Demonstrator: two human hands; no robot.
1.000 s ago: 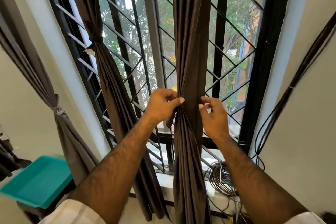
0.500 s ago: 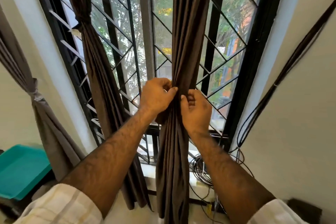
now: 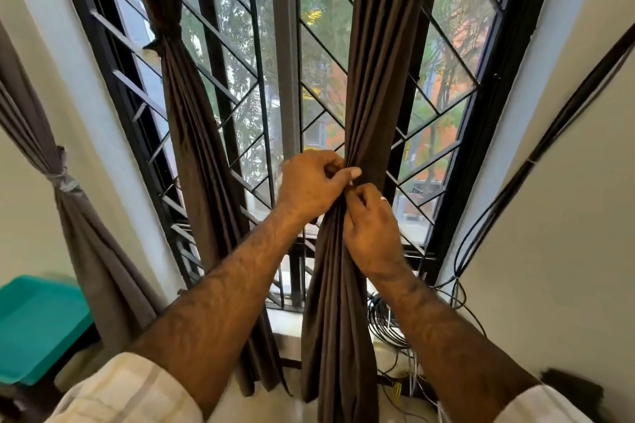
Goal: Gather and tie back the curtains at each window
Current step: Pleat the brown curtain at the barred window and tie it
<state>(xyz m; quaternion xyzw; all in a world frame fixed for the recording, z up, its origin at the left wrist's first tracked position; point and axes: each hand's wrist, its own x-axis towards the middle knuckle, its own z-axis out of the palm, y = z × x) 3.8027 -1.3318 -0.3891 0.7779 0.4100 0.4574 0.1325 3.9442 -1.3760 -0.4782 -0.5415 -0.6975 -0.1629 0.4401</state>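
Hands have closed together on the middle curtain [image 3: 374,86]: a second ago they were apart at its two edges, and now the folds are bunched into one narrow rope. That suggests gathering is finished and tying has begun. The left hand [image 3: 311,184] grips the bundle, thumb laid across its front. The right hand [image 3: 372,225], just below and touching it, pinches something small at the folds; whether that is a tie is unclear. Left of the hands, two curtains [image 3: 187,103] hang already tied.
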